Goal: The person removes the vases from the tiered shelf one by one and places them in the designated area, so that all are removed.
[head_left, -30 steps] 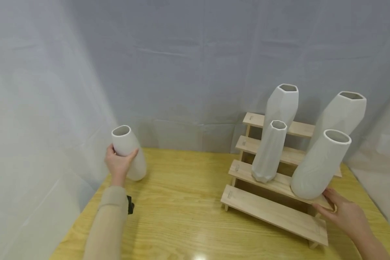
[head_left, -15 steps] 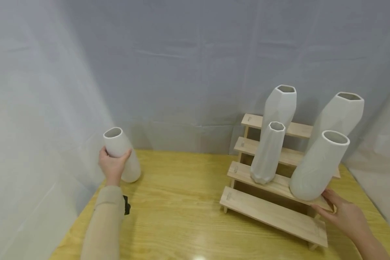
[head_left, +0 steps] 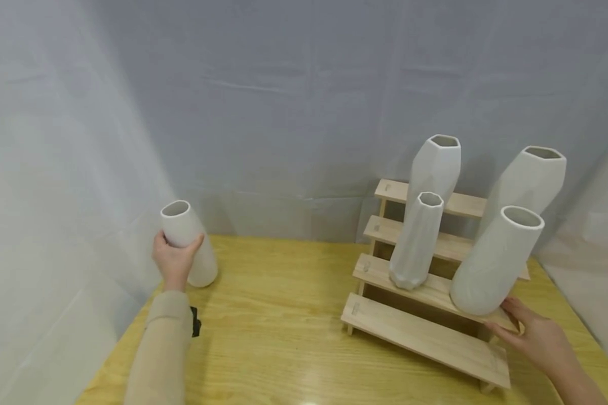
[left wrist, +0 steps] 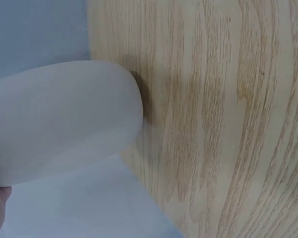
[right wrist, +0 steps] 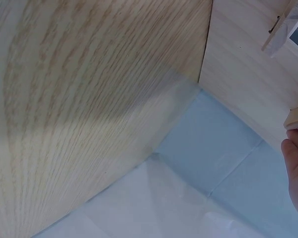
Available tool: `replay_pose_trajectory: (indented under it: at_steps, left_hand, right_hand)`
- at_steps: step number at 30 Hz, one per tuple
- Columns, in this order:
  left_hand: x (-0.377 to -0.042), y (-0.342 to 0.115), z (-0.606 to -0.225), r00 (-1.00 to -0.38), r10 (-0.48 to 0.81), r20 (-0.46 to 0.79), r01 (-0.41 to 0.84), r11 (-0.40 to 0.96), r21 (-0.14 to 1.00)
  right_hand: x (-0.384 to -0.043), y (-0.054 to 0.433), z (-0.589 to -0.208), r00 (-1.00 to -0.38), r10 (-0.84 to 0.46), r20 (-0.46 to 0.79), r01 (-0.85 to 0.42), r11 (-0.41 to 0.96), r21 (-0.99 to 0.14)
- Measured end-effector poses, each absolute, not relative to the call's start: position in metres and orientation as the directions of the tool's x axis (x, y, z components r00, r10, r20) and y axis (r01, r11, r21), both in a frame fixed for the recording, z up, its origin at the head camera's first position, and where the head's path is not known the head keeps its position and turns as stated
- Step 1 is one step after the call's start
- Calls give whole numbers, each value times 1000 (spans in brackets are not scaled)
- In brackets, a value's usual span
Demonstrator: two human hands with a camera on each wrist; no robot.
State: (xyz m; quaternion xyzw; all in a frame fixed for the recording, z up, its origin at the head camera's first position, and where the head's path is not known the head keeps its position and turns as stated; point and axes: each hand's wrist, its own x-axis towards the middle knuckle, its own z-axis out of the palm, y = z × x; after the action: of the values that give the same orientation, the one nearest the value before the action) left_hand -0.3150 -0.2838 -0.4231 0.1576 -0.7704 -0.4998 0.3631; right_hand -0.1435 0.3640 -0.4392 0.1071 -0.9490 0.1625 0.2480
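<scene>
My left hand grips a smooth white vase from its near side, thumb to the right and fingers round the left. In the left wrist view the vase's rounded base meets the wood table. On the right, my right hand holds the right end of a tier on a wooden stepped shelf, thumb in front and fingertips behind. That tier bears a slim fluted vase and a wide round-mouthed vase. The right wrist view catches the fingers right at the board's end.
Two faceted white vases, one on the left and one on the right, stand behind on higher tiers. Between the left vase and the shelf lies the yellow wood table. Pale sheeting hangs behind the table and along both sides.
My left hand and its vase have shifted slightly left, mostly in the first half second. The right hand keeps its hold on the shelf. The whole view drifts a little.
</scene>
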Motion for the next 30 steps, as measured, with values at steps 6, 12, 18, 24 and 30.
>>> replay_pose_trajectory:
  at_steps: [6,12,18,24,30]
  left_hand:
    - [-313,-285,-426,-702,-606,374,106,430,897]
    - [-312,-288,-428,-694,-601,396,103,462,881]
    - [-312,-289,-428,-702,-602,381,95,452,887]
    - [-313,-290,-427,-702,-611,366,81,442,894]
    - [-308,-291,-424,-694,-628,352,83,416,906]
  right_hand:
    - [-143,364,-440,-853,-122,507,-290,920,-266]
    - [-142,362,-438,-847,-127,517,-303,914,-272]
    - [-142,363,-438,-851,-125,510,-296,917,-268]
    - [-143,364,-438,-863,-117,491,-280,921,-272]
    - [-142,363,-438,-874,-116,472,-268,925,-268]
